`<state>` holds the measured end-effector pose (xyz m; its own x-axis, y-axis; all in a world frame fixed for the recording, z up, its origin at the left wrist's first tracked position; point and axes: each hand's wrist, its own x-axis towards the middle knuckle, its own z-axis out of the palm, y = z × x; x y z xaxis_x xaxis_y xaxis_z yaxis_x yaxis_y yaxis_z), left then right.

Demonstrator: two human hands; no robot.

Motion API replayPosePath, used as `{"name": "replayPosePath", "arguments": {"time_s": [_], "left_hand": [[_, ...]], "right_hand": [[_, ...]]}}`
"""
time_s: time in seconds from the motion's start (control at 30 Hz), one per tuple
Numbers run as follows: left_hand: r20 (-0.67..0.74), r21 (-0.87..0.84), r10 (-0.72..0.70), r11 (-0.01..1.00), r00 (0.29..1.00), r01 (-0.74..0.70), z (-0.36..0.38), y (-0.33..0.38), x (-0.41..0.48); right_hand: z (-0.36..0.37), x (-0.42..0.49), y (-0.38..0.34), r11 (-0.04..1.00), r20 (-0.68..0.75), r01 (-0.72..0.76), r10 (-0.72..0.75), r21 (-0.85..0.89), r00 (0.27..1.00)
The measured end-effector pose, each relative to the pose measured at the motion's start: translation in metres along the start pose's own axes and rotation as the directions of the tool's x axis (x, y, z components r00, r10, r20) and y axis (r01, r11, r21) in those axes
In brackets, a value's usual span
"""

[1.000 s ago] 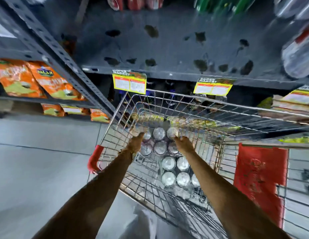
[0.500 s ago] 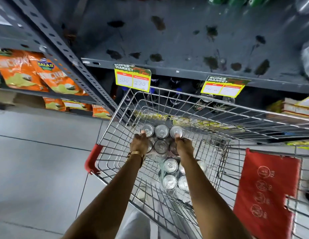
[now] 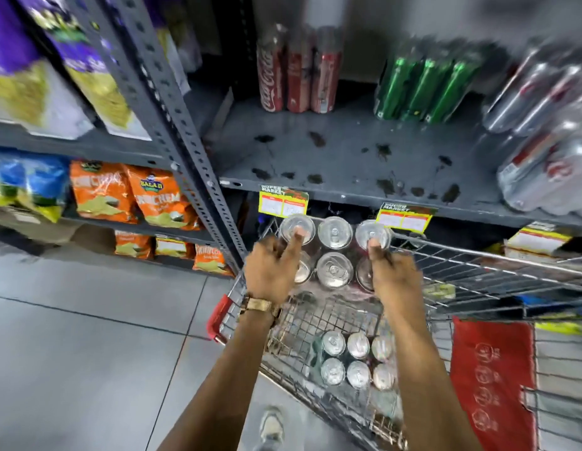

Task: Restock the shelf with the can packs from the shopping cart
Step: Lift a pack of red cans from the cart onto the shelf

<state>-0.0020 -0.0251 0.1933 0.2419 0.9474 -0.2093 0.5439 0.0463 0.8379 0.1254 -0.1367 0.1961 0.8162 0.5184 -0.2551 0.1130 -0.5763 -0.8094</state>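
Left hand [image 3: 272,271] and right hand [image 3: 392,277] each clamp a side of a six-can pack [image 3: 334,252], now lifted out of the cart [image 3: 478,255] to the shelf [image 3: 341,157] edge, bare shelf just beyond the grip, another pack [image 3: 358,359] below.

A supermarket aisle. Grey steel shelves [image 3: 348,157] carry red cans [image 3: 299,70], green cans [image 3: 423,89] and wrapped silver packs [image 3: 549,167]; yellow price tags [image 3: 283,205] reading "Super Market" hang on the shelf edge. Orange snack bags [image 3: 130,196] fill the next bay, and a wire cart [image 3: 478,265] stands on the tiled floor [image 3: 88,353].
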Motion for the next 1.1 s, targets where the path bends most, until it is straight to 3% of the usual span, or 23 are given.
{"name": "replayPosePath", "arguments": {"time_s": [0.17, 0.27, 0.37, 0.6, 0.9, 1.1], "left_hand": [[-0.074, -0.042, 0.175, 0.983, 0.982, -0.179, -0.038, 0.052, 0.012], [-0.122, -0.039, 0.228, 0.971, 0.966, -0.235, -0.051, 0.077, 0.031], [-0.15, -0.047, 0.241, 0.967, 0.959, -0.25, -0.054, 0.096, 0.06], [-0.205, -0.059, 0.162, 0.982, 0.965, -0.177, -0.045, 0.112, 0.129], [-0.273, -0.128, 0.059, 0.987, 0.96, -0.097, -0.027, 0.1, 0.163], [-0.31, -0.181, 0.024, 0.98, 0.951, -0.083, -0.023, 0.102, 0.167]], "right_hand": [[-0.023, 0.022, -0.058, 0.981, -0.112, 0.102, -0.122, -0.163, 0.986], [-0.028, 0.052, -0.093, 0.951, -0.104, 0.156, -0.189, -0.267, 0.976], [-0.024, 0.09, -0.124, 0.945, -0.045, 0.236, -0.252, -0.228, 0.967], [0.01, 0.172, -0.169, 0.958, 0.069, 0.271, -0.266, -0.089, 0.962], [0.044, 0.219, -0.191, 0.934, 0.087, 0.282, -0.269, -0.22, 0.959], [0.044, 0.214, -0.186, 0.936, 0.061, 0.293, -0.286, -0.197, 0.956]]}}
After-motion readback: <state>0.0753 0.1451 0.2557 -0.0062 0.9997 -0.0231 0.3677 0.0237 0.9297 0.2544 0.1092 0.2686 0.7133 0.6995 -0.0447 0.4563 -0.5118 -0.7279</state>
